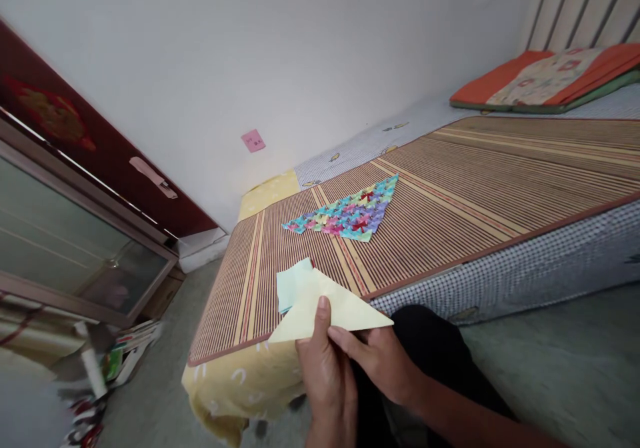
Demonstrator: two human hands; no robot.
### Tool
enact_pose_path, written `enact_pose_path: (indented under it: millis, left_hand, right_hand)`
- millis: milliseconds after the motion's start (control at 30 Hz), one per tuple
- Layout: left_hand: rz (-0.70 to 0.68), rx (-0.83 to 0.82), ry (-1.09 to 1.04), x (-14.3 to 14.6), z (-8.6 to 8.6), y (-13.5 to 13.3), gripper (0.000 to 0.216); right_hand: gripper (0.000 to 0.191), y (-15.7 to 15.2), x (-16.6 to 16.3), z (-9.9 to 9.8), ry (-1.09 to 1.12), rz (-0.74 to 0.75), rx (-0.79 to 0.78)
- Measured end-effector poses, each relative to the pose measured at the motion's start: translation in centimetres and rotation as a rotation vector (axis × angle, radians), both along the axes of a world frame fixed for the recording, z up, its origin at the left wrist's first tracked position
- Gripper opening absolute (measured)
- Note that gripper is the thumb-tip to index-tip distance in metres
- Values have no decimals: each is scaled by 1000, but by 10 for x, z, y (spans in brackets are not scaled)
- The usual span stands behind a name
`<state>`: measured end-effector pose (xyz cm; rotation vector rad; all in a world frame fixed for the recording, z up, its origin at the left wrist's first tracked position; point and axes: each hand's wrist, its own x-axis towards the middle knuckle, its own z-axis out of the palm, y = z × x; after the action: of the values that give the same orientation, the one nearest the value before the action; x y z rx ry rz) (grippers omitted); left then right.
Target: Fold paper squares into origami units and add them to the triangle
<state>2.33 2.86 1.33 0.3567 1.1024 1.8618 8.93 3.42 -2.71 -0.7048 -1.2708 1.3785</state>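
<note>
A pale yellow sheet of paper [345,305], folded into a triangle, is held up in front of me at the bed's edge. My left hand [323,361] grips it from below, thumb pressed on its face near the middle. To the right of that thumb, my right hand [383,358] pinches the long lower edge, its other fingers behind the paper. Light green square paper [290,285] lies on the mat just behind, partly covered by the triangle. Farther back rests a triangular piece of many colourful folded paper units [345,215], with small red bits on it.
A striped bamboo mat [440,221] covers the bed. Folded orange and floral bedding [550,81] sits at the far right. A pink note [253,141] is stuck on the wall. Left are a glass-fronted cabinet [75,235] and floor clutter [117,361].
</note>
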Motion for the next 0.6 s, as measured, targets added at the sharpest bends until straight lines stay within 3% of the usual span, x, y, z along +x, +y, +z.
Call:
enact_pose_path:
  millis: [100,400,600]
  left_hand:
    - [-33,12,-33,-3,-1,-1,42]
    - [-151,-69,-146,-11,4,-5,22]
    - [-59,-8,-52,-17,0,-3,31]
  right_hand:
    - [17,1,-2,-3,-3,-29,-11]
    - [37,-2,8,2,120,19,-103]
    - [46,-7,16,0,67,35,-63]
